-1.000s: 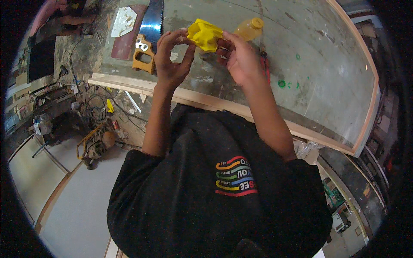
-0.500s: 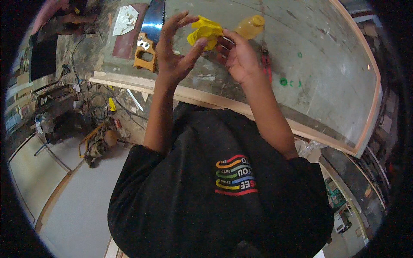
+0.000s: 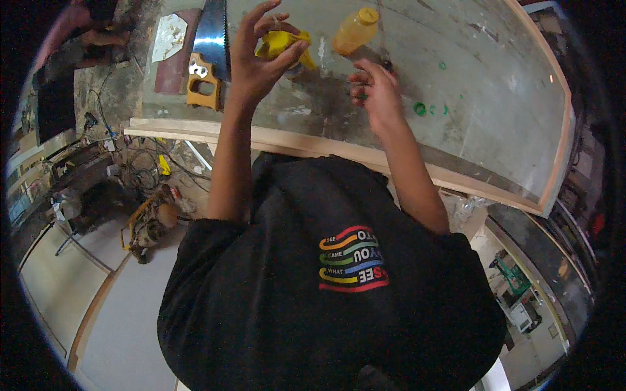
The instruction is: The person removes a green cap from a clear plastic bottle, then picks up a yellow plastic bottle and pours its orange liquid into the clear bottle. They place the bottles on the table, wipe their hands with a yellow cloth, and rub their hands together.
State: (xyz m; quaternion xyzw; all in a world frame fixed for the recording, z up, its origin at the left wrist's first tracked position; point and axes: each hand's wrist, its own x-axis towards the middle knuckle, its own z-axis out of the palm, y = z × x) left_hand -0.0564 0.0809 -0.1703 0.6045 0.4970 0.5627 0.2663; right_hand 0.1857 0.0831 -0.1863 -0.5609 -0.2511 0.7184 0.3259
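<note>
My left hand (image 3: 251,65) is closed on a yellow folded piece (image 3: 276,43), pinched between thumb and fingers above the grey tabletop (image 3: 482,111). Its exact kind is unclear, and part of it is hidden by my fingers. My right hand (image 3: 378,99) is apart from it, fingers loosely curled and spaced, with nothing visible in them. Just beyond that hand stands or leans a translucent yellow bottle (image 3: 352,38) with a yellow cap. A small dark tip (image 3: 387,65) of some tool peeks out by my right fingers; the rest is covered.
A handsaw with a wooden handle (image 3: 205,91) lies left of my left hand, beside a dark red board (image 3: 171,77) carrying a whitish plate (image 3: 169,38). Pale wooden edging (image 3: 313,143) borders the table. On the floor at left are cables and a yellow-framed machine (image 3: 150,225).
My right hand has let go of the yellow piece and moved away from it, down beside the bottle. My left hand keeps the piece. The view has shifted slightly.
</note>
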